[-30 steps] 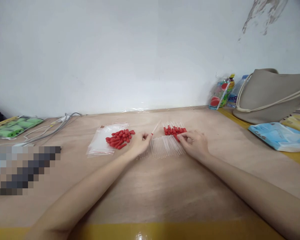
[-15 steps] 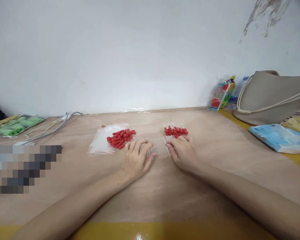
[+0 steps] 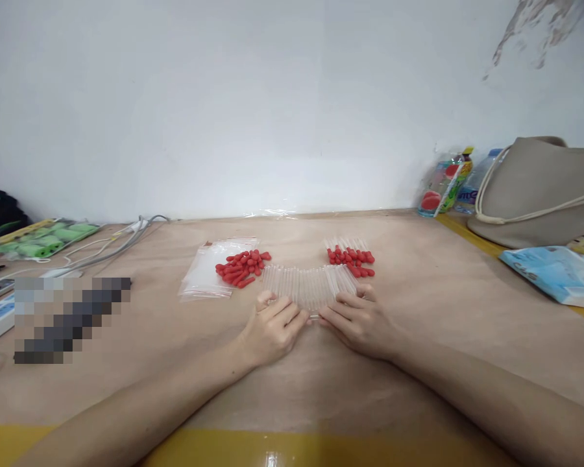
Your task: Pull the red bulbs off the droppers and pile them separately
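Resting flat on the brown paper-covered table (image 3: 418, 363) at centre frame, both hands press against the near edge of a fan of thin clear tubes (image 3: 307, 286). The left hand (image 3: 271, 331) has its fingers loosely curled and spread, tips touching the left end of the row; the right hand (image 3: 356, 322) mirrors it, fingers bent, tips on the right end. Neither hand closes round anything. The tubes lie side by side, glassy and slender, arched like a shallow fan. Just above them to the right sits a cluster of small red caps (image 3: 351, 256), rubbery and bulb-shaped; upper left of the tubes, another pile of red bulbs (image 3: 242, 266) lies on a flat clear bag (image 3: 202, 279). A smooth beige handbag (image 3: 540, 188) stands at far right, grey cables (image 3: 111, 250) trail at left.
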`<state>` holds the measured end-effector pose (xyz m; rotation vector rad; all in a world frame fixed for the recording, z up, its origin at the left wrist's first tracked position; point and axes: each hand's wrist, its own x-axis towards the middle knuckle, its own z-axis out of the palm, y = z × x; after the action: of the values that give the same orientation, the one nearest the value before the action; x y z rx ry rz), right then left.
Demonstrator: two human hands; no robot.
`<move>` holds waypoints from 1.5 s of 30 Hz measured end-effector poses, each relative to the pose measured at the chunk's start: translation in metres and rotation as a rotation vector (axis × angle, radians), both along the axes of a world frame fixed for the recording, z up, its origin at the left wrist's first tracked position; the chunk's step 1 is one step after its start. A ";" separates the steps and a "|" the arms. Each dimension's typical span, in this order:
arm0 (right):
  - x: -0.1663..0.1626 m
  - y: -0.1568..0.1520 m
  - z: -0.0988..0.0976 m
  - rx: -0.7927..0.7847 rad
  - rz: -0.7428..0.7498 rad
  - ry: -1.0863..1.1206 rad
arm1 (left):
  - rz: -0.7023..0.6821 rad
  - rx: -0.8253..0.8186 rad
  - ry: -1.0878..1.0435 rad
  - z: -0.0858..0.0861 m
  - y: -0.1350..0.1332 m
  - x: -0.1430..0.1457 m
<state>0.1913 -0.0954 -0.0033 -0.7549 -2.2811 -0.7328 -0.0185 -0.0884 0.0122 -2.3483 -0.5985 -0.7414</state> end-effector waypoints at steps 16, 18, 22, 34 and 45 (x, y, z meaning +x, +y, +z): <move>0.038 0.016 0.006 -0.035 -0.041 0.347 | 0.034 -0.270 -0.275 -0.002 0.019 -0.030; 0.048 0.029 0.006 -0.187 -0.066 0.546 | 0.117 -0.346 -0.366 0.000 0.030 -0.038; 0.069 0.052 -0.001 -0.355 -0.286 0.754 | 0.270 -0.424 -0.400 0.001 0.048 -0.050; 0.089 0.067 -0.009 -0.802 -0.473 0.881 | 0.221 -0.356 -0.447 -0.011 0.059 -0.056; 0.087 0.070 -0.006 -0.775 -0.490 0.836 | 0.150 -0.572 -0.398 -0.009 0.052 -0.053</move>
<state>0.2784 -0.0250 -0.0093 -1.6318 -1.5434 0.3219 -0.0713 -0.0368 0.0037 -2.6277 -1.2880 -1.0897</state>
